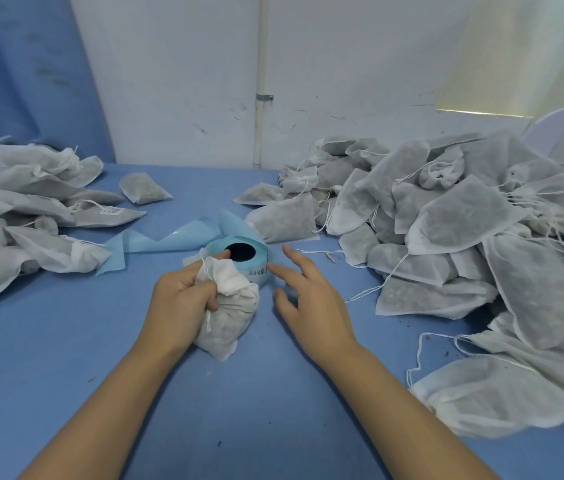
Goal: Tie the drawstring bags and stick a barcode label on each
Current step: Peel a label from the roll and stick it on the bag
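Observation:
My left hand grips a filled white drawstring bag by its gathered neck, and the bag's bottom rests on the blue table. Its index finger reaches to the core of the label roll, a blue roll lying flat just beyond the bag. My right hand hovers beside the roll with fingers spread, its index fingertip at the roll's right side where a barcode label shows. A strip of blue backing paper trails from the roll to the left.
A big heap of untied bags with loose strings fills the right side. A smaller pile of bags, one showing a label, lies at the left. The blue table meets a white wall behind.

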{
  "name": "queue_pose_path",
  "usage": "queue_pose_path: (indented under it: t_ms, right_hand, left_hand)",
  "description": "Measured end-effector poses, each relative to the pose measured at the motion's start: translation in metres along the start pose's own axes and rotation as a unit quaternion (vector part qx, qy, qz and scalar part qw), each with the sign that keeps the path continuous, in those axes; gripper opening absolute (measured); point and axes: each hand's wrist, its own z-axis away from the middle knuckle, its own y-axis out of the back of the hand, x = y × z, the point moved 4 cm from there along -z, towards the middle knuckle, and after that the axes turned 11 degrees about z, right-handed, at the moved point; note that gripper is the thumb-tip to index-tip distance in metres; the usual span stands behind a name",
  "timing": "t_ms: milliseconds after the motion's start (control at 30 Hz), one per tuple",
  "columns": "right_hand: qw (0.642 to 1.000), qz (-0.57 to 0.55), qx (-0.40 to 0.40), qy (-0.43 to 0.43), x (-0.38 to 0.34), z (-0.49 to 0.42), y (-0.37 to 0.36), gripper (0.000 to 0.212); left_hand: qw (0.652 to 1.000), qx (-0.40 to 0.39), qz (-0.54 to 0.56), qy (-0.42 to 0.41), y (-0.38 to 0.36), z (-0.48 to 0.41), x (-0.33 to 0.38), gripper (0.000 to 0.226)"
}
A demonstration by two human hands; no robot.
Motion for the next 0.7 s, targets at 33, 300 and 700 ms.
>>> queue_pose_path:
  t_ms: [33, 300, 700]
  right_hand:
    - [1.0, 0.002, 0.006, -0.001, 0.0, 0.0, 0.001, 0.031]
    - [0.996, 0.041, 0.07, -0.033, 0.003, -0.002, 0.011, 0.009]
    - [0.989, 0.033, 0.116, -0.086, 0.014, -0.002, 0.019, 0.009]
  left_hand:
    - [1.0, 0.002, -0.006, 0.001, 0.0, -0.001, -0.001, 0.033]
    - [0.994, 0.01, -0.101, -0.045, -0.002, 0.001, 0.002, 0.049]
    - [0.981, -0.097, -0.148, -0.077, -0.019, 0.009, 0.014, 0.028]
